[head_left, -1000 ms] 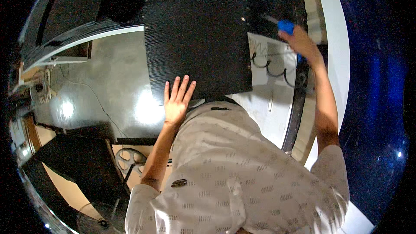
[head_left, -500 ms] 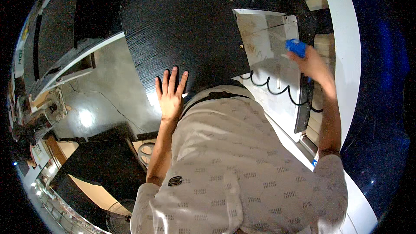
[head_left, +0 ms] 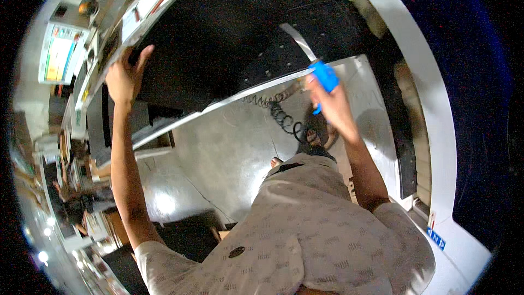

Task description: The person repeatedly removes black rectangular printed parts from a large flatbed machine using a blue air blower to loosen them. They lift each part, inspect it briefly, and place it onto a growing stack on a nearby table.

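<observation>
A blue air blow gun [head_left: 326,78] is in my right hand [head_left: 331,98], its fingers wrapped round the handle. Its blurred metal nozzle [head_left: 300,41] points up and left, over the dark tabletop. Below and left of the gun dangles a black coiled hose [head_left: 284,117]. My left hand [head_left: 125,76] is at the far left, at the edge of a large black board [head_left: 185,49]. The thumb stands apart over the black face, and the other fingers are partly hidden at the edge. Where the board ends and the dark tabletop begins is hard to see.
A pale front edge [head_left: 240,95] crosses above the grey floor [head_left: 191,158]. A white curved frame [head_left: 431,104] runs along the right. On the left are a lit monitor [head_left: 63,54] and cluttered shelves. My feet [head_left: 314,136] show below the hose.
My left hand has gone from lying flat on the black board to the far left edge. The board no longer overhangs towards me. The blow gun has moved left, and the view has shifted.
</observation>
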Action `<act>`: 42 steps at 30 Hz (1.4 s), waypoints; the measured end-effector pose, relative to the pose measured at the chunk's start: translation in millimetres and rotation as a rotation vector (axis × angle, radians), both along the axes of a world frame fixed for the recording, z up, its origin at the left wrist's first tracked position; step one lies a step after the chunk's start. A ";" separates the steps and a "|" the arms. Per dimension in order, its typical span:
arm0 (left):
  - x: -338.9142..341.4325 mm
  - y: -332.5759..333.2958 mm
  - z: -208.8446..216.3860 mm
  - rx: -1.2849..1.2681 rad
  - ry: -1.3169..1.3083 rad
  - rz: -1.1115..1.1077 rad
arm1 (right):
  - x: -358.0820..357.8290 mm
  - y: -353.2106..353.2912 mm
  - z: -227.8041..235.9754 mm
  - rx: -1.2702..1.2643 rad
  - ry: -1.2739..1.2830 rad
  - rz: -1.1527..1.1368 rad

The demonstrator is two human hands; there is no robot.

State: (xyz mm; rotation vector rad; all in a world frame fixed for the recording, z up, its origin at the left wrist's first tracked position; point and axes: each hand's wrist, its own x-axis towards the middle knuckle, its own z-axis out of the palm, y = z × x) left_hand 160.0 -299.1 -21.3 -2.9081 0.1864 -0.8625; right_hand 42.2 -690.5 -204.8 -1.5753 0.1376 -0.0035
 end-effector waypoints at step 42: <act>-272.7 98.8 -107.6 -1.748 -0.170 0.286 | 78.2 127.5 58.7 0.655 -0.121 0.451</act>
